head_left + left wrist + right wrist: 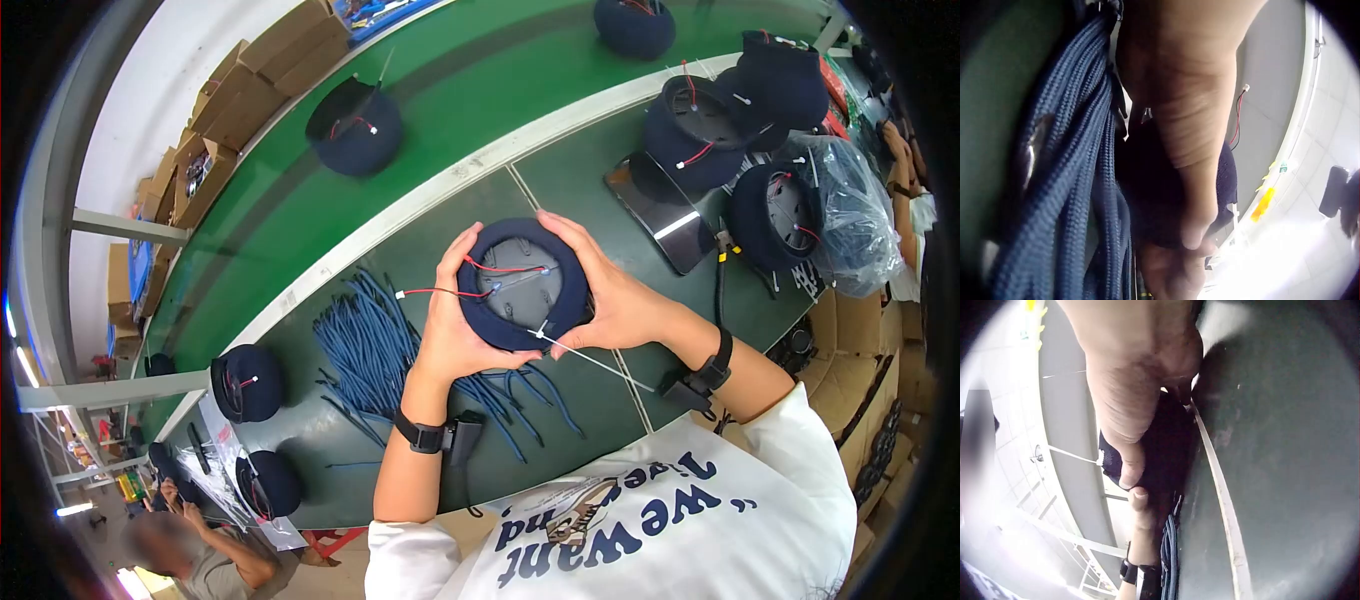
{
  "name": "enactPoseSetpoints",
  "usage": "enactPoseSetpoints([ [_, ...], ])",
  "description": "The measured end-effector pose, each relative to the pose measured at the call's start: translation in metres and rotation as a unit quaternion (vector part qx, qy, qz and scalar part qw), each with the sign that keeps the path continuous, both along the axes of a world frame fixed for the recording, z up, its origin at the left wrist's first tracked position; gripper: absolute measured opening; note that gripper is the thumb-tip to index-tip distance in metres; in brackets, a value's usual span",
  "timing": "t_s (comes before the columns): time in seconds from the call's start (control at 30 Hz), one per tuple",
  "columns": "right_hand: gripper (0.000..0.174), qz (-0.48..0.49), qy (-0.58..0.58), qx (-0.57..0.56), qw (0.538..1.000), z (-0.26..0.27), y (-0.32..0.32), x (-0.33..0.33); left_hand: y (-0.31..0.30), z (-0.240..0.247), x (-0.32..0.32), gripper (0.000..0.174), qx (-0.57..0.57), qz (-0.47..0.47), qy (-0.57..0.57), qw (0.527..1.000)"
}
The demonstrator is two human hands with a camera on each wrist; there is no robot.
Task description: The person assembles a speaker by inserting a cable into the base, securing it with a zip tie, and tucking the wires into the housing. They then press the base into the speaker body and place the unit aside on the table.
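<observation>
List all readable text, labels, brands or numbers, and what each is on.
"we want": white T-shirt, upside down in the head view, with an opening quote mark.
Next shirt line: creased, not fully legible.
Small print by the shirt's graphic: too small.
Green-and-white mark in the left wrist view: too blurred.
No brand or number I can read.

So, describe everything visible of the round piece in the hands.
The round piece has a dark blue, fabric-looking outside and a grey, plastic-looking inside. Thin wires cross its opening, facing the wearer; one ends in a white plug beyond the rim. A white tie trails from its edge. The left hand and right hand grip opposite sides over the green table.
</observation>
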State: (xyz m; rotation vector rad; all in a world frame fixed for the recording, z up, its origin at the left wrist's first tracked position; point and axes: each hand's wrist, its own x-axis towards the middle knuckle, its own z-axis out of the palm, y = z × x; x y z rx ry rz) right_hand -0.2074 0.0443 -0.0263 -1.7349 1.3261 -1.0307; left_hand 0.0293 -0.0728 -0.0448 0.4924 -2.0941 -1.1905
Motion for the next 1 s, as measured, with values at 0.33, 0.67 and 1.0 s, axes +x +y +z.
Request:
enactPoseSetpoints([
  [0.33,0.123,0.026,-0.135,0.018,0.99,-0.007,0.001,-0.021,-0.001,0.028,0.023,0.122,-0.026,0.121,-0.111,0.986],
  [0.67,0.018,0.006,0.178,-0.05,0.983,0.066,0.034,0.005,0.036,0.058,0.006,0.039,-0.336,0.054,-0.062,0.938],
  [1.0,0.01,0.015,0.199,-0.09,0.976,0.07,0.027,0.005,0.035,0.034,0.0,0.036,-0.35,0.036,-0.05,0.935],
])
